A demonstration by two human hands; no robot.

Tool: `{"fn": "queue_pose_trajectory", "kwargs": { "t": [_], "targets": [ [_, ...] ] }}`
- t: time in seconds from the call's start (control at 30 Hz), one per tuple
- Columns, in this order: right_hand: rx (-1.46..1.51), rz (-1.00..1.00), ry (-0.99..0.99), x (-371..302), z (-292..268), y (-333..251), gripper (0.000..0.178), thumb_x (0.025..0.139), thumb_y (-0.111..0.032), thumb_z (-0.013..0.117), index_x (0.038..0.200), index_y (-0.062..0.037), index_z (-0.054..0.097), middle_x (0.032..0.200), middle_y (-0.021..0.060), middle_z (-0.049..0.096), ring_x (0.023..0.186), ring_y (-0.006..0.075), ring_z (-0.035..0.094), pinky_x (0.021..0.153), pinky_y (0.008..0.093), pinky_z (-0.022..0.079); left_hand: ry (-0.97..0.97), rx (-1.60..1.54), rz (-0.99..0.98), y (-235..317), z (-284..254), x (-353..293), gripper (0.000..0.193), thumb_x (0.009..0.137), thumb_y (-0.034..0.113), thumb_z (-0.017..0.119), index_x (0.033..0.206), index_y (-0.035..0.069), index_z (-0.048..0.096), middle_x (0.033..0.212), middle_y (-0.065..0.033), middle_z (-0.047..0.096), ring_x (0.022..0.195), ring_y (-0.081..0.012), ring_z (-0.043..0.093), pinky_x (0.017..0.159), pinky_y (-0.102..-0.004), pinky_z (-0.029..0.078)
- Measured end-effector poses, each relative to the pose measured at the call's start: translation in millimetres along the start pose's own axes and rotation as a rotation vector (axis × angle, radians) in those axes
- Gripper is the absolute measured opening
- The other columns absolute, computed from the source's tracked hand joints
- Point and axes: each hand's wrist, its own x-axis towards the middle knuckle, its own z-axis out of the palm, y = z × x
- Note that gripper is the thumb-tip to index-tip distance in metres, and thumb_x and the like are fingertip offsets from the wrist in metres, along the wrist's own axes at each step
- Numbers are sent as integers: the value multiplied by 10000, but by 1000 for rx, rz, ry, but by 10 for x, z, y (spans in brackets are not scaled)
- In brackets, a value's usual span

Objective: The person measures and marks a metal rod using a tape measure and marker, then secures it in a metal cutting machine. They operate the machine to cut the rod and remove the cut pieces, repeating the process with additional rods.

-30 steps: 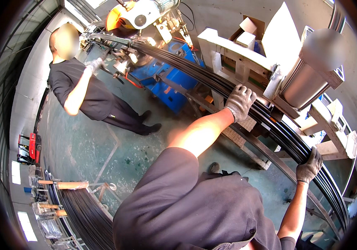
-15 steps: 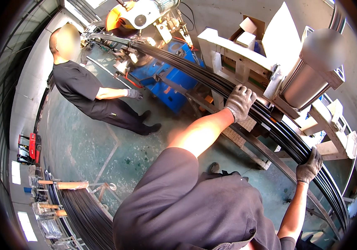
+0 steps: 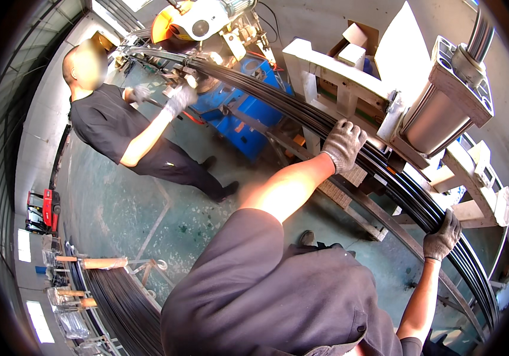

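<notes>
A bundle of long black rods [image 3: 407, 196] runs from the machine at the upper left down to the lower right, bending in the fisheye view. My left hand [image 3: 344, 146], in a grey work glove, rests over the bundle with its fingers curled around the far side. Farther along to the right, my gloved right hand [image 3: 442, 236] is closed over the same rods. The palms and the undersides of both grips are hidden. Beneath the bundle, a metal rail [image 3: 397, 228] runs alongside.
A co-worker [image 3: 112, 118] in dark clothes stands at the left, gloved hands raised by a cutting machine [image 3: 201, 26] with an orange guard and blue base [image 3: 239, 130]. Beyond the rods are a pale frame [image 3: 343, 74] and a metal cylinder [image 3: 438, 115]. More black rods [image 3: 124, 296] lie lower left.
The co-worker's lowered hand has come up to the machine, and both of their hands now show there. My two hands stay in place on the rods.
</notes>
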Motion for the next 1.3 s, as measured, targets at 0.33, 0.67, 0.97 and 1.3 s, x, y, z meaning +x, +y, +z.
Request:
{"fn": "queue_pose_trajectory", "kwargs": {
  "t": [0.33,0.67,0.97,1.3],
  "targets": [
    [-6,-32,-56,0,-31,86,500,908,24,687,1405,-31,688,1345,227,747,1283,467,697,1164,565,533,-46,50,98,-31,-152,82,399,974,227,624,1322,52,712,1290,-194,729,1262,-348,679,1204,-524,453],
    [63,-111,-304,226,-155,307,505,833,-10,728,1327,-55,636,1182,216,705,1115,454,690,1000,577,546,-71,-72,246,-160,-185,300,432,785,226,767,1207,139,807,1181,-144,843,1247,-357,761,1089,-467,596],
    [-6,-89,-244,187,-108,301,378,898,-109,735,1274,-93,698,1111,184,719,1060,409,724,961,549,569,-218,-155,199,-136,-251,317,652,793,102,786,1430,93,647,1360,-203,746,1320,-409,708,1137,-524,576],
    [80,-90,-251,206,-140,328,395,852,-125,777,1241,-92,717,1099,173,752,1077,404,744,961,538,584,-132,-96,141,-450,-20,222,652,821,98,764,1462,110,641,1412,-222,711,1384,-437,648,1210,-520,513]
  ]
}}
